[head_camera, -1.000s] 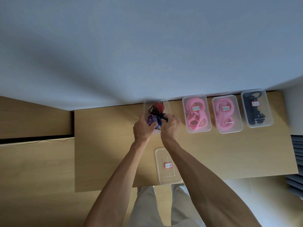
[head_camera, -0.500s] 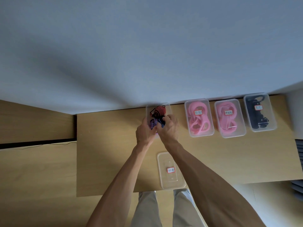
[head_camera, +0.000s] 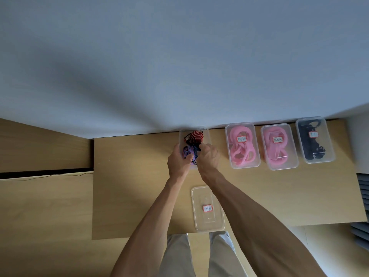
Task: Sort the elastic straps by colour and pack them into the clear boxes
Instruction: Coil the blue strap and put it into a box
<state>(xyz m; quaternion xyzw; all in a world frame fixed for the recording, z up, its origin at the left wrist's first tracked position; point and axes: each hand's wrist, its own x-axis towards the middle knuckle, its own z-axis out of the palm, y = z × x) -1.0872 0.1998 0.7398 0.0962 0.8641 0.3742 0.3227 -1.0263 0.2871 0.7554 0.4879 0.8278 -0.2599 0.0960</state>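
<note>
An open clear box (head_camera: 207,134) stands at the table's far edge, against the wall. It holds a rolled red-and-black striped strap (head_camera: 196,136) and a bundle of purple and dark blue straps (head_camera: 189,151). My left hand (head_camera: 178,161) grips the box's left side, its thumb over the purple straps. My right hand (head_camera: 208,157) has curled fingers pressing the dark blue straps down into the box. Parts of the straps are hidden under both hands.
A clear lid (head_camera: 207,208) with a red-edged label lies near the table's front edge. To the right stand two closed boxes of pink straps (head_camera: 242,145) (head_camera: 278,146) and one of black straps (head_camera: 314,139). The wooden table (head_camera: 129,186) ends left at a darker gap.
Both hands have stayed at the open box, pushing the purple and blue straps deeper in. The camera view shifted slightly.
</note>
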